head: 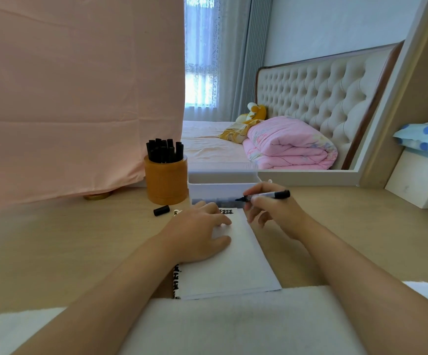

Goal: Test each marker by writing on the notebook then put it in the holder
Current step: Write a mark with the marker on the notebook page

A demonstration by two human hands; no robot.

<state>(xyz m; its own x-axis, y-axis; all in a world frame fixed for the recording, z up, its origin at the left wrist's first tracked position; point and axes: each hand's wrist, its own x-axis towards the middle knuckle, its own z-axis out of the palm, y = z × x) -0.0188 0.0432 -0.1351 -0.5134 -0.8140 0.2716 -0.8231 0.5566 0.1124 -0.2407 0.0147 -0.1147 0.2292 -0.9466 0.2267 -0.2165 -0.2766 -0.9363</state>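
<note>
No writing can be read: the marker (pixel 264 195) has a pale label on its barrel with print too small to make out, and the black marks (pixel 226 211) along the top edge of the notebook (pixel 236 267) are only a row of dense strokes. The left hand (pixel 199 233), at centre frame, lies flat on the upper left of the blank page with its fingers loose and spread, holding nothing. The right hand (pixel 271 213), just right of centre, pinches the uncapped marker between thumb and forefinger, with the other fingers loosely curled beneath. The marker lies nearly level, its tip pointing left just past the notebook's top right corner. Whether the tip touches anything cannot be told. A loose black cap (pixel 161 210) lies on the table (pixel 54 239) left of the notebook. Behind it, the amber holder (pixel 165 184) stands full of black capped markers (pixel 164 149).
</note>
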